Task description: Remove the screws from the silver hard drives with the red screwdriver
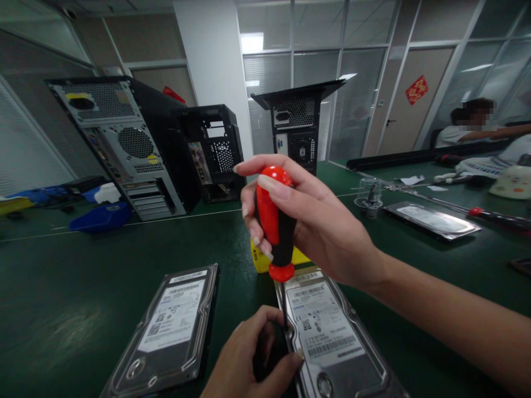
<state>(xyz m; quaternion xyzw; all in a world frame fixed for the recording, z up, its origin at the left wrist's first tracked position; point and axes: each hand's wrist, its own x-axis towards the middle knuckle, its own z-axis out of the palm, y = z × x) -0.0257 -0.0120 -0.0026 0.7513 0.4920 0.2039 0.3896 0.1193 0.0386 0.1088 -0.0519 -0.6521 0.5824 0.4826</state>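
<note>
A red-and-black screwdriver stands nearly upright, my right hand wrapped round its handle with the index finger stretched past the top. Its thin shaft comes down to the left edge of a hard drive lying label up. At that edge is my left hand, its thumb on the drive and its index fingertip close to the screwdriver's tip. The other left fingers are curled and partly hidden. To the left, a second hard drive lies label up, touched by neither hand.
Behind my right hand is a yellow object, partly covered. Computer cases stand along the back of the green table. A blue tray sits left. At right are another hard drive, a clear container and a long screwdriver. A person sits beyond.
</note>
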